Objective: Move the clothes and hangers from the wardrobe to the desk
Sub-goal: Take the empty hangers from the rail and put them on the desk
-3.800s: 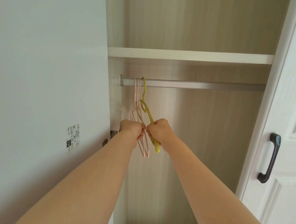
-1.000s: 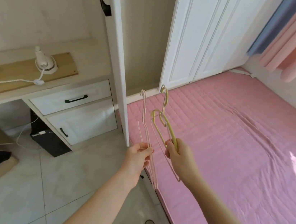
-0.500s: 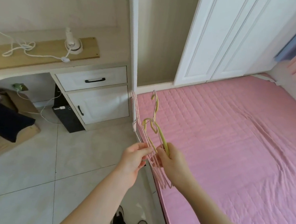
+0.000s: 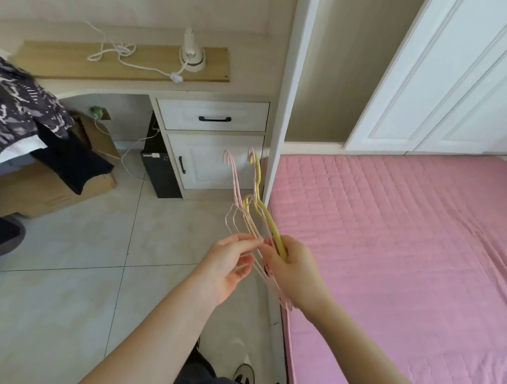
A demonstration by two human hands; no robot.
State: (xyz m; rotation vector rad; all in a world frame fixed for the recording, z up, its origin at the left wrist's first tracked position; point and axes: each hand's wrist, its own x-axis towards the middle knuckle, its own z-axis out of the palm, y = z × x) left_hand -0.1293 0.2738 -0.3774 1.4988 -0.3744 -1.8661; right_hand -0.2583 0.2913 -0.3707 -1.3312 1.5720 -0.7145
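Observation:
Both hands are out in front of me over the tiled floor, holding hangers with their hooks pointing up. My right hand [image 4: 292,269] grips a yellow hanger [image 4: 259,208] by its arm. My left hand [image 4: 230,259] pinches thin pink hangers [image 4: 234,189] just left of it. The desk [image 4: 125,78] stands ahead to the left, with a wooden board on its top. Dark patterned clothes [image 4: 3,101] lie piled at the far left. The open wardrobe [image 4: 332,73] is ahead to the right, its door edge [image 4: 287,99] between it and the desk.
A white cable and a small white device [image 4: 193,55] lie on the desk board. Drawers [image 4: 213,119] sit under the desk's right end, a cardboard box [image 4: 52,188] and a black unit [image 4: 160,166] beneath it. A pink bed [image 4: 414,261] fills the right side.
The hangers came off the wardrobe rail and stayed in both hands. My view has swung left from the wardrobe and bed toward the desk, and the clothes pile has come into sight.

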